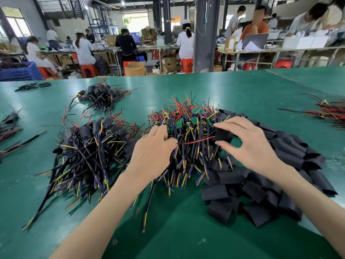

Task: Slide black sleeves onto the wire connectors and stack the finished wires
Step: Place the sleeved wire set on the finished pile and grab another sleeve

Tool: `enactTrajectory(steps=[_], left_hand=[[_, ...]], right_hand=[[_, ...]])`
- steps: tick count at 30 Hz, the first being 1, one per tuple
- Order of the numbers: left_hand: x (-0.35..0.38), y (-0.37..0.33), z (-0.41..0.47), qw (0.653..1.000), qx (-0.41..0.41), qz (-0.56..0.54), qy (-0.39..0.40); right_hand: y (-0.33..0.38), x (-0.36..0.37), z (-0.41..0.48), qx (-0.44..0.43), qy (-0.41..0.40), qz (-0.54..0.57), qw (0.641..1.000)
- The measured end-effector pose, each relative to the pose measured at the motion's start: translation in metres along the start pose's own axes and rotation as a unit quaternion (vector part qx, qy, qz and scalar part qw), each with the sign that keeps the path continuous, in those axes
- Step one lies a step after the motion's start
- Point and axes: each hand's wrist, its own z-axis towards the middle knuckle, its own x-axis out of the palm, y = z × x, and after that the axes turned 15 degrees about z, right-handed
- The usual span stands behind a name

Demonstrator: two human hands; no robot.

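Observation:
My left hand (153,152) pinches the near end of a red wire (197,141) that runs rightward over the pile of unsleeved wires (186,128) with small green circuit boards. My right hand (248,144) holds a flat black sleeve (223,134) at the wire's other end, thumb below and fingers on top. A heap of loose black sleeves (261,184) lies under and to the right of that hand. The stack of sleeved wires (89,146) lies to the left of my left hand.
A smaller bundle of sleeved wires (101,97) lies farther back on the green table (186,230). More wires lie at the left edge (9,131) and the right edge (330,111). Beyond the table, people work at benches with red stools.

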Motion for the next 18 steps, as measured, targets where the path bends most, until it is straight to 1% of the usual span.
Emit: enactTrajectory(steps=[4, 10, 14, 16, 18], left_hand=[[-0.0028, -0.0008, 0.0006, 1.000, 0.002, -0.002, 0.006], [-0.0052, -0.0007, 0.0012, 1.000, -0.001, 0.003, 0.012], [-0.0065, -0.0010, 0.0005, 0.999, 0.007, 0.018, 0.033], [-0.0064, -0.0020, -0.0004, 1.000, 0.005, -0.003, 0.022], [-0.0054, -0.0040, -0.0012, 0.999, -0.005, -0.048, 0.012]], right_hand=[[-0.0005, -0.0006, 0.0014, -0.011, 0.017, -0.008, 1.000], [-0.0013, -0.0025, 0.0025, -0.011, 0.006, -0.002, 1.000], [-0.0001, -0.0011, 0.0024, -0.033, 0.021, -0.011, 0.999], [0.0013, -0.0001, 0.0014, -0.040, 0.038, -0.024, 0.998], [0.0015, 0.0005, 0.0004, -0.051, 0.059, -0.057, 0.995]])
